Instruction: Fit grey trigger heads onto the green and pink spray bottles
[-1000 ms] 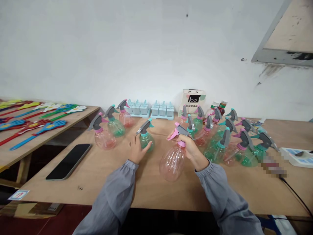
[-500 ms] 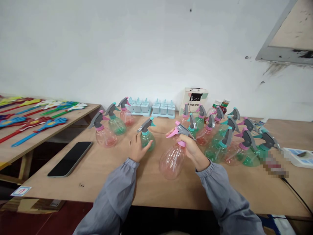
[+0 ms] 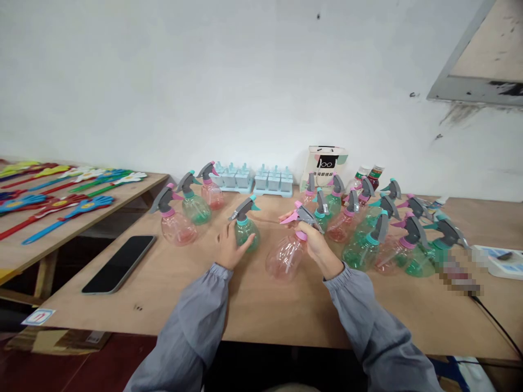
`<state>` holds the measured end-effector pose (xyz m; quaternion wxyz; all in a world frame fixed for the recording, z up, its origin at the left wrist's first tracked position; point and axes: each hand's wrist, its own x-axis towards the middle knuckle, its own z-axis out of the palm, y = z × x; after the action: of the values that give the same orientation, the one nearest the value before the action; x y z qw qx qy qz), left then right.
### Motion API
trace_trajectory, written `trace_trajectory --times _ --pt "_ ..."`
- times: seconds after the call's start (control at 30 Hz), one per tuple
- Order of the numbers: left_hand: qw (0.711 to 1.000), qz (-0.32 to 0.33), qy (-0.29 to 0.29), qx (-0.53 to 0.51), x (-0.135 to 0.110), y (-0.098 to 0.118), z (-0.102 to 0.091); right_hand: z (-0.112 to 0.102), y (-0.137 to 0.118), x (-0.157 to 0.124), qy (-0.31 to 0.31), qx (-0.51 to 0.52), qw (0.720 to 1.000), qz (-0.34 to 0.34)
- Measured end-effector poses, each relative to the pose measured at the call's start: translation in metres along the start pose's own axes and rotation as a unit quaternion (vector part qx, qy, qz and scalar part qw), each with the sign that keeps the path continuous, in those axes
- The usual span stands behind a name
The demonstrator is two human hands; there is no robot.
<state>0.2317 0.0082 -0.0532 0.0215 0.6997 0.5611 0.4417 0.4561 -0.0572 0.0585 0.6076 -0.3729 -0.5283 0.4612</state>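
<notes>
My right hand is closed round the neck of a pink spray bottle with a grey and pink trigger head, held tilted just above the wooden table. My left hand wraps the side of a green spray bottle that stands upright on the table. Both arms wear grey sleeves.
Three spray bottles stand at the left, and several more crowd the right. A black phone lies near the left edge. Light blue moulds and a paper bag sit by the wall. Coloured hand clappers cover a side table.
My right hand has moved the pink bottle a little farther from me and lowered it toward the table. My left hand has stayed on the green bottle.
</notes>
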Motion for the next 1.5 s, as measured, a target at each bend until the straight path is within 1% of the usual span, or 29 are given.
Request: trace_trajectory --times 0.1,0.2,0.27,0.4,0.53,0.63,0.73,0.83,0.97,1.07,1.17,1.3,1.4,1.5 --pt "1.0 -0.004 0.0 0.001 -0.001 0.0 0.001 0.0 0.004 -0.001 0.01 -0.007 1.0 -0.005" --pt "1.0 -0.007 0.0 0.006 -0.001 0.001 0.001 0.0 0.013 -0.001 0.017 0.02 0.999 0.025" --pt "1.0 -0.005 0.002 0.009 -0.001 0.001 0.001 -0.001 0.018 -0.002 0.03 0.019 0.999 0.032" --pt "1.0 0.0 0.01 0.005 -0.002 0.001 0.001 -0.006 0.022 -0.01 0.061 -0.042 0.997 0.004" --pt "1.0 -0.002 0.012 -0.003 -0.002 0.001 0.002 -0.017 0.017 -0.029 0.087 -0.089 0.992 -0.008" --pt "1.0 -0.001 0.012 -0.004 -0.003 0.001 0.001 -0.029 0.013 -0.043 0.149 -0.122 0.98 -0.044" --pt "1.0 0.001 0.011 -0.009 -0.003 0.0 0.001 -0.042 0.012 -0.052 0.221 -0.181 0.954 -0.087" --pt "1.0 0.009 0.017 -0.024 -0.003 -0.002 0.003 -0.052 0.015 -0.055 0.257 -0.236 0.933 -0.084" --pt "0.998 0.028 0.031 -0.057 -0.003 -0.006 0.007 -0.058 0.025 -0.054 0.265 -0.274 0.92 -0.087" --pt "0.996 0.034 0.029 -0.08 -0.003 -0.007 0.01 -0.063 0.036 -0.056 0.264 -0.31 0.909 -0.092" --pt "0.995 0.03 0.023 -0.091 -0.004 -0.008 0.012 -0.07 0.051 -0.068 0.273 -0.333 0.896 -0.106" --pt "0.995 0.027 0.022 -0.089 -0.003 -0.008 0.012 -0.079 0.074 -0.093 0.279 -0.37 0.875 -0.139" --pt "0.996 0.027 0.021 -0.087 -0.003 -0.007 0.01 -0.085 0.086 -0.104 0.268 -0.383 0.875 -0.123" --pt "0.996 0.027 0.024 -0.083 -0.004 -0.005 0.009 -0.088 0.088 -0.102 0.264 -0.373 0.884 -0.098"
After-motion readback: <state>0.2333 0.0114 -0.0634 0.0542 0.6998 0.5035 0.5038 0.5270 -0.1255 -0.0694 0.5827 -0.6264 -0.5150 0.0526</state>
